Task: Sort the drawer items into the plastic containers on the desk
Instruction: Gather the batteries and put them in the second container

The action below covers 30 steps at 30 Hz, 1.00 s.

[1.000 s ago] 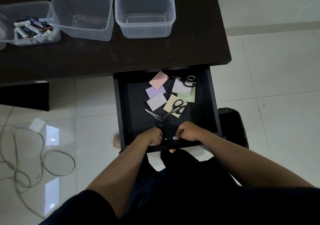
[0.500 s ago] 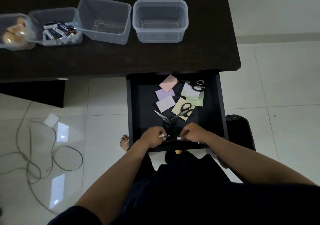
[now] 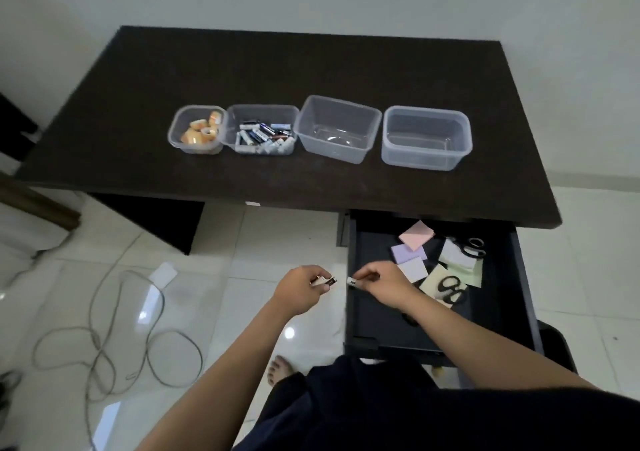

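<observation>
My left hand point(image 3: 300, 290) is raised left of the open drawer point(image 3: 356, 277), fingers closed on a small battery point(image 3: 327, 281). My right hand point(image 3: 379, 284) hovers over the drawer's left side, pinching another battery point(image 3: 352, 281). Inside the drawer lie sticky-note pads point(image 3: 415, 237) and two pairs of black scissors point(image 3: 452, 289). Several clear containers stand in a row on the dark desk point(image 3: 311, 69): one with tape rolls point(image 3: 197, 130), one with batteries point(image 3: 261, 130), then two empty ones point(image 3: 337, 128) point(image 3: 426, 138).
A grey cable point(image 3: 104, 339) loops over the white tiled floor at the left, beside a white card point(image 3: 163, 274). My bare foot point(image 3: 278, 371) shows below the drawer. A dark chair edge point(image 3: 557, 343) sits at the drawer's right.
Both hands lifted from the drawer's front edge, each with a battery, and shifted left. The view rose, bringing the whole desk and all containers into sight.
</observation>
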### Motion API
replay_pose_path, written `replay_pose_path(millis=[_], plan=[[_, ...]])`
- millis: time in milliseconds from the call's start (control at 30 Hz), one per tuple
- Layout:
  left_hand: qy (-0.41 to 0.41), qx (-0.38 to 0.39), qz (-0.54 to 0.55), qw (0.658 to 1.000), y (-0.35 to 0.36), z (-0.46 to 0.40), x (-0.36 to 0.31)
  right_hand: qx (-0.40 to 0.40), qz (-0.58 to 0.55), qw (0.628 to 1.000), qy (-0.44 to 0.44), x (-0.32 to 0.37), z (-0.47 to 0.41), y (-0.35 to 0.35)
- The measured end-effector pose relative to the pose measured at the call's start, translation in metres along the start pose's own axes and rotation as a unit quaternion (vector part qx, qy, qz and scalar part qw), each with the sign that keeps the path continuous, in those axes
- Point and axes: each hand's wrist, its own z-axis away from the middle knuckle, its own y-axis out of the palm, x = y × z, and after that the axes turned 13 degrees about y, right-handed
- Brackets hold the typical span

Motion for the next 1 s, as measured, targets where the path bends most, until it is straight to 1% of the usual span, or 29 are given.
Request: replay_pose_path(millis=[200,333,433,633,733,833,900,1000], plan=[[-0.024,-0.054,-0.002,0.998,-0.077,0.028,0.051,-0.04,-0.034,0.998,-0.036,0.083,-0.011,0.067],[-0.027,-0.085,-0.013,0.996,-0.119,0.035,0.07,-0.036,-0.046,0.997,-0.057,0.126,-0.017,0.101],[-0.023,-0.11,-0.011,0.994,-0.146,0.031,0.076,-0.042,-0.026,0.996,-0.074,0.151,-0.021,0.112],[0.024,-0.146,-0.026,0.989,-0.194,-0.006,0.074,-0.082,-0.037,0.988,-0.125,0.19,-0.036,0.103],[0.045,-0.162,-0.034,0.985,-0.216,-0.035,0.069,-0.147,-0.014,0.977,-0.157,0.212,-0.054,0.089],[0.061,-0.18,-0.033,0.981,-0.241,-0.069,0.062,-0.219,-0.007,0.954,-0.205,0.241,-0.074,0.071],[0.07,-0.186,-0.037,0.979,-0.259,-0.093,0.058,-0.239,0.002,0.943,-0.231,0.263,-0.092,0.058],[0.089,-0.176,-0.068,0.978,-0.281,-0.131,0.051,-0.25,0.02,0.938,-0.24,0.293,-0.12,0.038]])
